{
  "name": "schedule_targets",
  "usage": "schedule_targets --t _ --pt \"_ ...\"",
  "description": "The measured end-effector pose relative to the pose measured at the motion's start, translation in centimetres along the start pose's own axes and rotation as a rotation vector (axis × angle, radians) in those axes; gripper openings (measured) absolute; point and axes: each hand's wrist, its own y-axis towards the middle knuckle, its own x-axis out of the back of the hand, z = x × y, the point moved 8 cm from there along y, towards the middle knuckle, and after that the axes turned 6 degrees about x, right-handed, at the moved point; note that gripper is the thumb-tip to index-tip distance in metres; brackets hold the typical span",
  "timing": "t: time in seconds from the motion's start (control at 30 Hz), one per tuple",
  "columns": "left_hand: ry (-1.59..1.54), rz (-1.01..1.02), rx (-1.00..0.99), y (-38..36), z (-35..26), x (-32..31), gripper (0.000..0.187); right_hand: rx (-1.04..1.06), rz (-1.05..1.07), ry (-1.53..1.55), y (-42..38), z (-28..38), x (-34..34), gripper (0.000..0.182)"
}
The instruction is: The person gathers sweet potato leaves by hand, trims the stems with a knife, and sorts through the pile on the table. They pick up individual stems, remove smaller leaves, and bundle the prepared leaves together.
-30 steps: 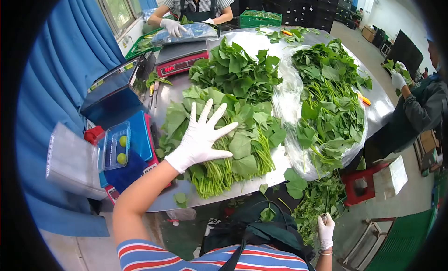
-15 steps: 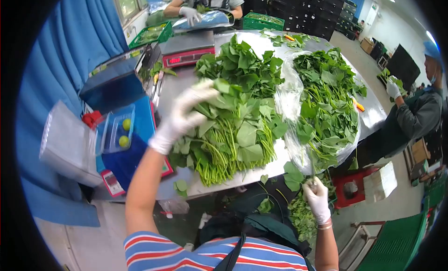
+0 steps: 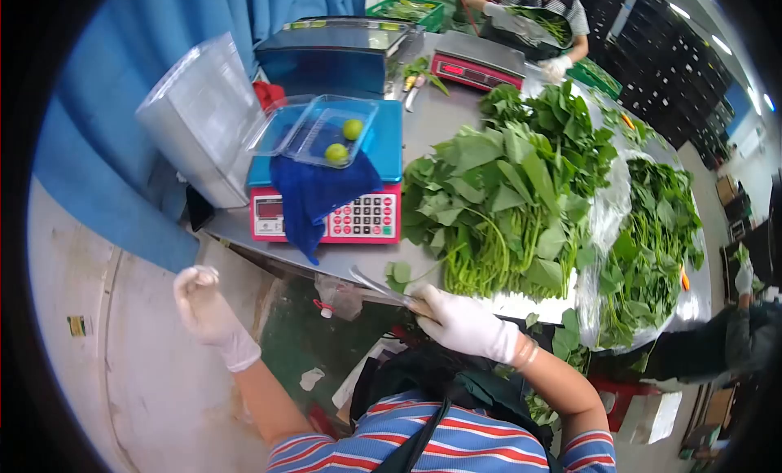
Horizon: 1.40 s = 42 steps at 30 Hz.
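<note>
My left hand [image 3: 205, 306], in a white glove, hangs left of the table edge with its fingers curled. Nothing can be made out inside it. In a white glove too, my right hand [image 3: 460, 318] grips a curved metal knife [image 3: 376, 284] by its handle, its blade pointing left at the table's front edge. Just above the right hand lies a large pile of leafy greens [image 3: 509, 204], stems toward me. A small loose leaf [image 3: 398, 272] rests beside the blade.
A pink scale [image 3: 401, 216] carries a blue cloth [image 3: 314, 196] and a clear tray [image 3: 326, 131] with two green fruits. Farther back stands another scale [image 3: 481, 59]. More greens [image 3: 652, 237] lie on plastic at right. Co-workers [image 3: 538, 17] [image 3: 745, 326] stand behind and at right.
The view has swung left. My left hand has left the greens and moved out beyond the table's edge. My right hand has come across to the table's front edge with the knife.
</note>
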Motion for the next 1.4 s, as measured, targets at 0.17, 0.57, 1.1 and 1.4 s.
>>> schedule_targets --t 0.17,0.57,1.1,1.4 --pt "-0.051 -0.263 0.257 -4.5 5.6 2.7 0.04 -0.08 0.029 -0.13 7.0 -2.6 -4.8 0.023" --pt "0.29 0.51 0.395 -7.1 12.5 -19.2 0.007 0.112 -0.383 -0.306 4.2 0.2 5.3 0.015" --pt "0.328 0.734 0.209 -7.6 13.4 -35.4 0.012 -0.712 -0.638 0.255 -11.8 -10.5 14.3 0.033" --pt "0.404 0.882 0.016 -9.9 14.1 -37.8 0.014 -0.67 -0.751 0.674 -15.9 -6.6 17.1 0.034"
